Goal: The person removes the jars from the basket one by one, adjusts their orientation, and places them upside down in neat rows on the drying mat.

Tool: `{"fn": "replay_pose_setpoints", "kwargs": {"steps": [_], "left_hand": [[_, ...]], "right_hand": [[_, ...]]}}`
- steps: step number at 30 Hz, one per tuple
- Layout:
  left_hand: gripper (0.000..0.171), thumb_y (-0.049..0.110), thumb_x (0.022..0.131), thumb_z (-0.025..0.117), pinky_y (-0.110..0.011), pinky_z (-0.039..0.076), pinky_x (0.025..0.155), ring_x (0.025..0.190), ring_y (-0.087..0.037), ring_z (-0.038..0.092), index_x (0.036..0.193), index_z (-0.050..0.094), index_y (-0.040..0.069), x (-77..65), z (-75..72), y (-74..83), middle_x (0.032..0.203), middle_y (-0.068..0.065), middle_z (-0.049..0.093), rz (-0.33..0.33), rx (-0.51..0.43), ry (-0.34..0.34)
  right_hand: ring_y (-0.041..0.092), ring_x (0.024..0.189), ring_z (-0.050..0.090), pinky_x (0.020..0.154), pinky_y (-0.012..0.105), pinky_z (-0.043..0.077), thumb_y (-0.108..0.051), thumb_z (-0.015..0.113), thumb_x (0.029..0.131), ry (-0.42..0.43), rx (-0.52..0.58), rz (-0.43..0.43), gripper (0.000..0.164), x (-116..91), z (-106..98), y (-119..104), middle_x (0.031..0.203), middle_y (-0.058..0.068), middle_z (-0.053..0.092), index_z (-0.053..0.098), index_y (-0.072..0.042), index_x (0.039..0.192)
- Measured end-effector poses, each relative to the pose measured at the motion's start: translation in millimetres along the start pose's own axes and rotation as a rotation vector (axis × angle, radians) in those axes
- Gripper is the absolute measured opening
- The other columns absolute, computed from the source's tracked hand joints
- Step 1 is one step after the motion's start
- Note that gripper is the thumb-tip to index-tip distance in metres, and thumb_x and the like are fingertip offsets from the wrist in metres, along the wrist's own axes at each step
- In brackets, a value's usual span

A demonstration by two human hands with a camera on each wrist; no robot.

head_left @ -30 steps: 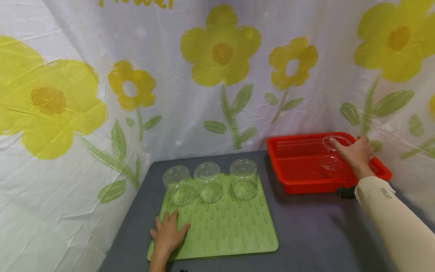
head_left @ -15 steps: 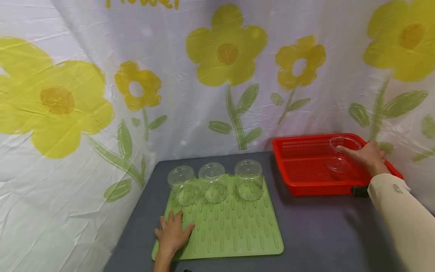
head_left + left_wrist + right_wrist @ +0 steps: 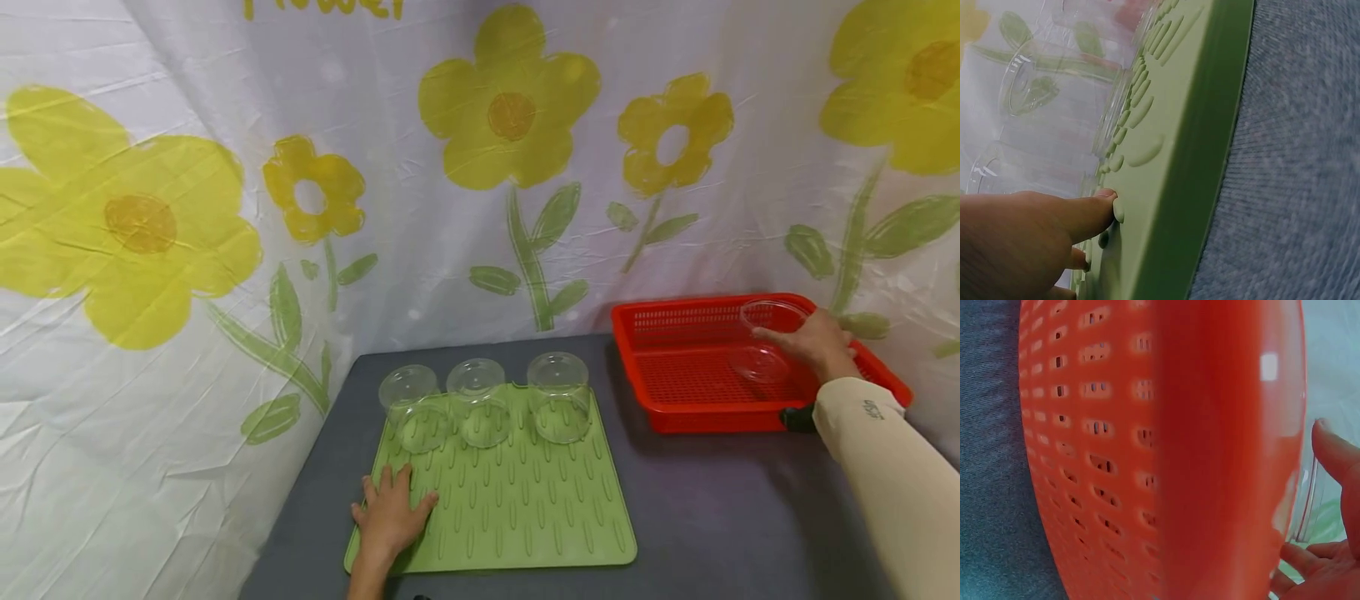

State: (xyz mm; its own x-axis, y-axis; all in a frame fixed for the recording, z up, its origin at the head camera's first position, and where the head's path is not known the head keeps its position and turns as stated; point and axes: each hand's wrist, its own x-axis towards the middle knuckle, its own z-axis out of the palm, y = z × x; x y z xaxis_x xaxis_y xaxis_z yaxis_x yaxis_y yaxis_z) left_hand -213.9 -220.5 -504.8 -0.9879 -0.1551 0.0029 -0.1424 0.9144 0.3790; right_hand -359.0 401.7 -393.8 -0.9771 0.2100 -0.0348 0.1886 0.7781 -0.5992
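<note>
My left hand [image 3: 392,521] lies with fingers spread on the left part of a ribbed green mat [image 3: 517,525]. In the left wrist view its thumb [image 3: 1094,215] rests on a raised rib near the mat's edge. Three clear round plastic containers stand in a row along the mat's back: the left one [image 3: 420,421], the middle one [image 3: 480,408] and the right one [image 3: 558,404]. Inside a red basket [image 3: 701,419] my right hand [image 3: 816,343] grips a similar clear container [image 3: 759,364] by its side. From the right wrist, the basket wall [image 3: 1210,456] hides most of that container.
Grey cloth [image 3: 697,517] covers the table. A dark green object [image 3: 798,418] sits at the basket's front wall by the right sleeve. Behind everything hangs a white curtain [image 3: 420,275] printed with yellow flowers.
The head view has turned slightly, so everything sits farther right in it. My right thumb has moved from the container's rim down along its side. The left hand stays on the mat.
</note>
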Motion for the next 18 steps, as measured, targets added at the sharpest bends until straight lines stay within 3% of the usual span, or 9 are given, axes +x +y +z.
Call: {"fn": "replay_pose_setpoints", "kwargs": {"steps": [6,13,18], "left_hand": [[0.071,0.044,0.093,0.071,-0.088,0.021,0.101,0.142,-0.07,0.017,0.146,0.05,0.001,0.8,1.7,-0.8,0.155,-0.039,0.033,-0.01,0.001,-0.006],[0.071,0.044,0.093,0.072,-0.089,0.021,0.101,0.142,-0.07,0.018,0.145,0.051,0.001,0.9,1.5,2.1,0.154,-0.038,0.034,-0.005,-0.007,-0.003],[0.071,0.044,0.093,0.072,-0.088,0.021,0.101,0.142,-0.07,0.018,0.146,0.051,0.001,0.1,-0.9,2.6,0.155,-0.038,0.034,-0.017,0.001,-0.002]], "right_hand": [[0.066,0.108,0.029,0.09,0.077,0.029,-0.066,0.052,0.094,-0.027,-0.005,0.022,0.11,2.2,-1.4,-3.4,0.124,0.048,0.033,0.022,0.032,0.133],[0.074,0.119,0.021,0.098,0.08,0.025,-0.065,0.05,0.096,-0.063,-0.037,0.03,0.113,4.1,-3.9,-9.1,0.127,0.051,0.024,0.012,0.032,0.138],[0.07,0.114,0.026,0.095,0.078,0.031,-0.066,0.047,0.096,-0.092,-0.08,0.026,0.112,8.6,-4.2,-9.0,0.123,0.051,0.027,0.017,0.035,0.134]]}}
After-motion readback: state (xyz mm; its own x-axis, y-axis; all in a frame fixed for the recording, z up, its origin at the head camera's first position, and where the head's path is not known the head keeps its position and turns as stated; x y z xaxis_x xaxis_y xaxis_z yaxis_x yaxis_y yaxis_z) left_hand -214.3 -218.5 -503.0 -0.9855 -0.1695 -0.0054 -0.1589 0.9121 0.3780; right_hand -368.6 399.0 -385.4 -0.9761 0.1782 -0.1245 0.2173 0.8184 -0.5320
